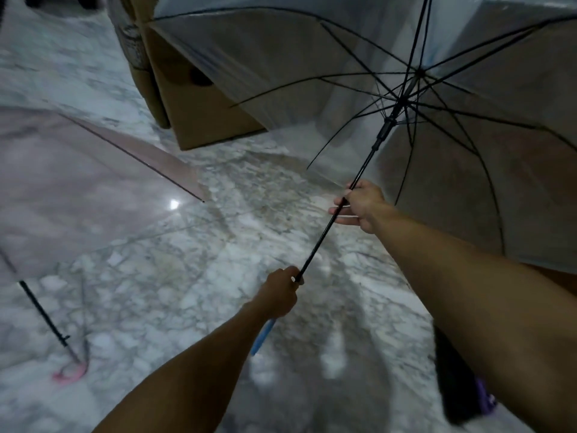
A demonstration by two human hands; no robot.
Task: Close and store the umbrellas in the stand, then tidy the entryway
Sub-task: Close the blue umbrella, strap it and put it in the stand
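An open clear umbrella with black ribs fills the upper right. Its black shaft slants down toward me to a blue handle. My left hand grips the shaft just above that handle. Higher up the shaft, my right hand pinches it, well below the black runner. A second open umbrella, clear with a pink tint, lies on the floor at the left, and its pink handle rests on the tiles. No umbrella stand shows.
Brown cardboard boxes stand on the marble floor behind the umbrellas, at top centre. A dark object with a purple part sits at the lower right beside my right arm.
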